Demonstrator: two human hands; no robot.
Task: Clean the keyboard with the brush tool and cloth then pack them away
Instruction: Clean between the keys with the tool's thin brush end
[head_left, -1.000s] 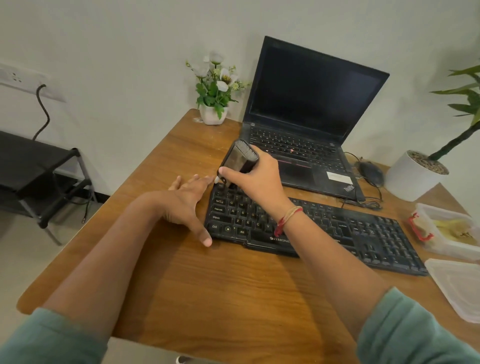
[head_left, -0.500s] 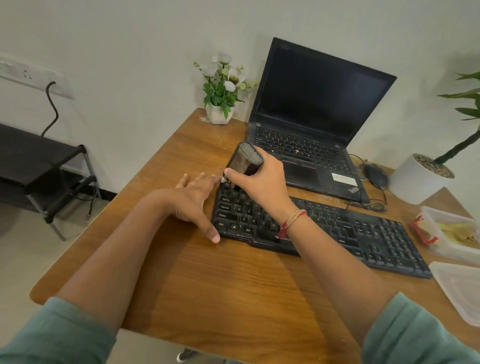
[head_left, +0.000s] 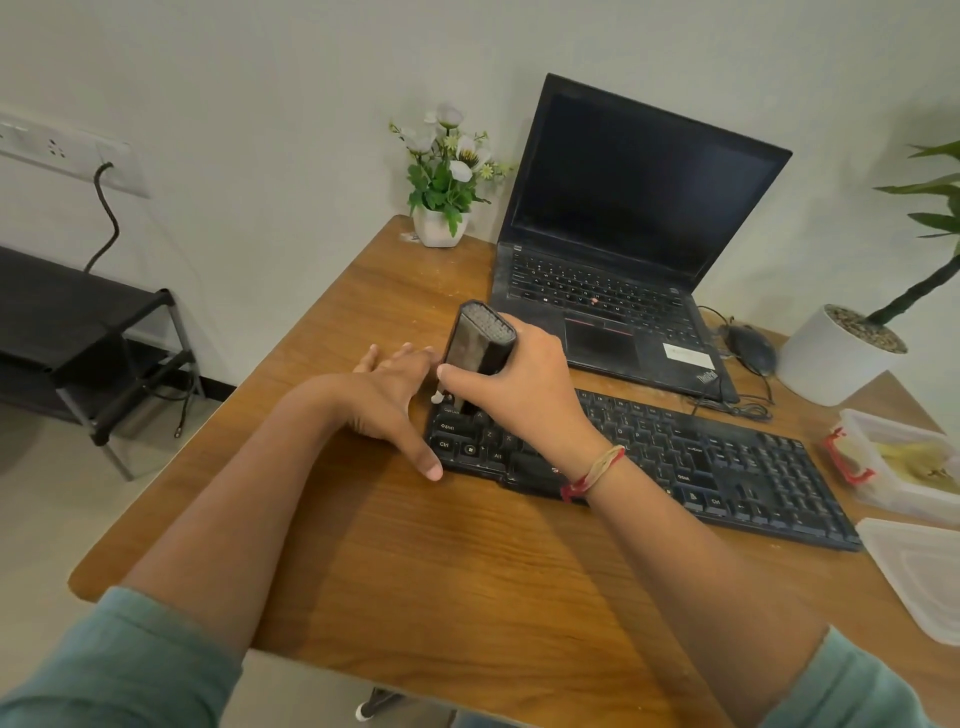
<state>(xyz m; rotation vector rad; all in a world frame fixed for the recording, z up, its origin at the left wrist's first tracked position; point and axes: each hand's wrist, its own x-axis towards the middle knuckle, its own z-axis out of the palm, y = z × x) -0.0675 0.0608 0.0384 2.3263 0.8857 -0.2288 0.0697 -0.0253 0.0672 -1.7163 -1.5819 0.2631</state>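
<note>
R hand grips dark boxy plastic brush tool mid-body, black keyboard beneath; prob. light, rigid. L hand flat, fingers straight.

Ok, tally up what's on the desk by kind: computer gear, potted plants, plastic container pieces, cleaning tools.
Computer gear: 3 (laptop, keyboard, mouse)
Potted plants: 2 (flower pot, large white pot)
Plastic container pieces: 2 (tub, lid)
Cleaning tools: 1 (brush tool, gripped in the right hand)
Total: 8
</note>
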